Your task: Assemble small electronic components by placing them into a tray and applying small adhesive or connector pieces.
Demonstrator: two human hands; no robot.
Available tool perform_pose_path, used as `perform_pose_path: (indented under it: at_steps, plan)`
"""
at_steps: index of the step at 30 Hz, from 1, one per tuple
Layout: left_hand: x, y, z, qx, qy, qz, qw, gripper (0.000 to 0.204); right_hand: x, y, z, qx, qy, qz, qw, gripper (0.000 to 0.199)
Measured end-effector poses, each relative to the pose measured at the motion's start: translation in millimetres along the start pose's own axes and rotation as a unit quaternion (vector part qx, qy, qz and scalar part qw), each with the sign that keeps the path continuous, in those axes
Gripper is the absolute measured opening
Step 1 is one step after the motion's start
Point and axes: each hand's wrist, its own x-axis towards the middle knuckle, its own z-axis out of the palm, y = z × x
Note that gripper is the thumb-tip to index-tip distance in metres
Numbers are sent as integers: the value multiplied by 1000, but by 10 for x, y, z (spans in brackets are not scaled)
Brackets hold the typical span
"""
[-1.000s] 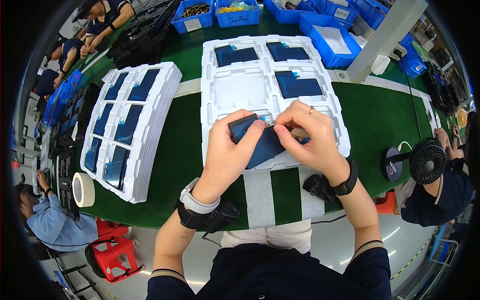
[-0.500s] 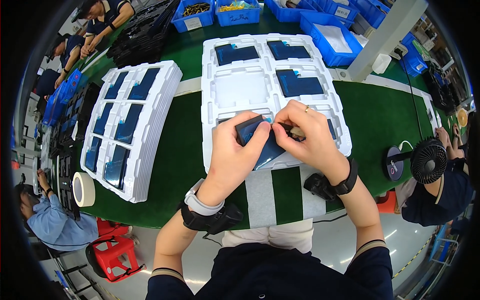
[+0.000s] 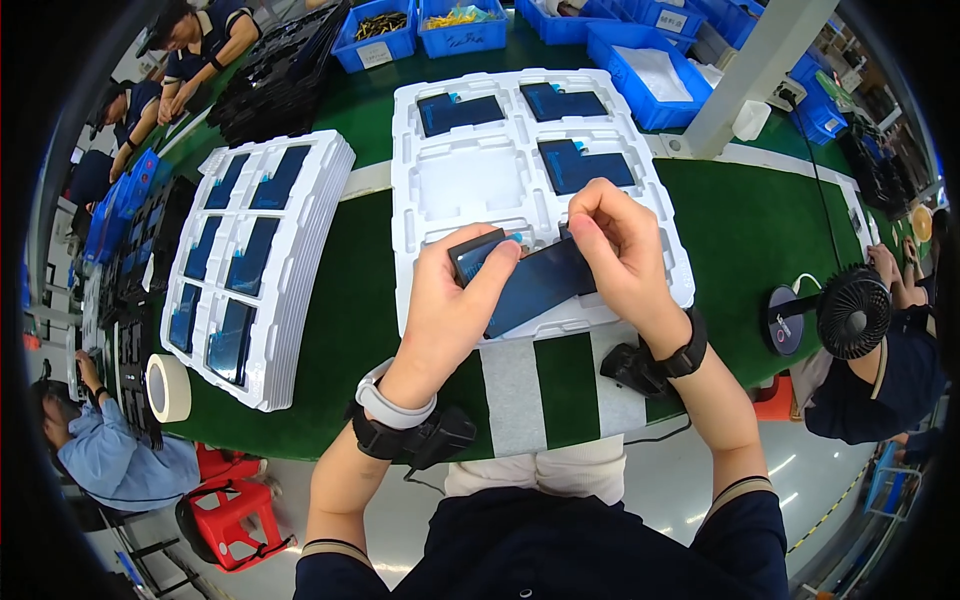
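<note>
A flat, glossy, L-shaped dark blue pack [image 3: 540,286], battery-like in look, is tilted above the near part of a white moulded tray [image 3: 474,184]. My left hand [image 3: 438,305] grips its left end, thumb on the front face and fingers behind. A small light blue tab shows by that thumb, in the notch of the pack. At the pack's upper right edge, my right hand [image 3: 632,262] is closed in a pinch; what lies between its fingertips is hidden. Similar packs lie in the tray's far pockets and right middle pocket; the left middle pocket is bare.
A stack of white trays [image 3: 318,225] with more packs stands left, beside a tape roll [image 3: 168,388]. Blue bins [image 3: 655,75] line the back near a pale post [image 3: 758,80]. A small black fan [image 3: 855,310] stands right. Other people work at both sides.
My right hand has risen slightly and moved away from my left thumb, uncovering more of the pack. The left hand keeps its grip, and the view has shifted a little.
</note>
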Motion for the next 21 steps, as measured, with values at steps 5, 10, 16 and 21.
perform_pose_path:
  at_steps: [5,10,16,21]
  plan:
    - [1,32,-1,-3,-2,-5,1000,16,-9,44,2,29,6,5,1000,6]
    - [89,186,-194,-87,55,-72,992,24,56,-45,-122,117,42,41,991,10]
    - [266,-1,-661,9,94,-47,994,49,104,-47,-678,59,94,50,993,12]
    - [342,-80,-664,102,111,8,989,49,-23,342,-1100,132,223,75,963,17]
